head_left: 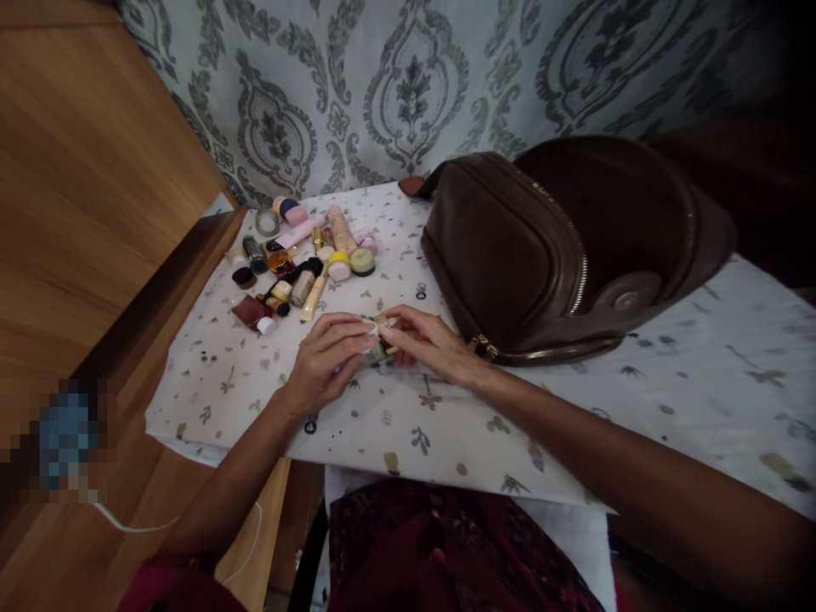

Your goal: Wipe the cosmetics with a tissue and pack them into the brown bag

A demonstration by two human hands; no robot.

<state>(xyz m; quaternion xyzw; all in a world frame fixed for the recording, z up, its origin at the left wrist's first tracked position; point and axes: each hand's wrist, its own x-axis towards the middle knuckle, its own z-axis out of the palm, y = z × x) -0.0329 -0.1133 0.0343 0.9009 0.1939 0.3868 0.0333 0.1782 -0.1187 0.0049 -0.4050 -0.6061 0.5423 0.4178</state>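
My left hand (328,359) and my right hand (426,342) meet over the cloth-covered table. Between them is a small glass bottle (381,321) with gold-coloured parts, partly hidden by my fingers. My right fingers and thumb are closed around it. A white scrap (371,330), which looks like tissue or a wipe, is pinched under my left fingers against the bottle. Just beyond my left hand lies a cluster of cosmetics, among them a cream tube (314,297), a dark red bottle (252,313) with a white cap and a jar (362,261) with a greenish lid.
A large brown leather bag (503,238) with its zip undone stands on the table at the right. Behind is a patterned curtain (414,93). A wooden panel (95,153) rises at the left. A white cable (137,529) hangs below the table's left edge.
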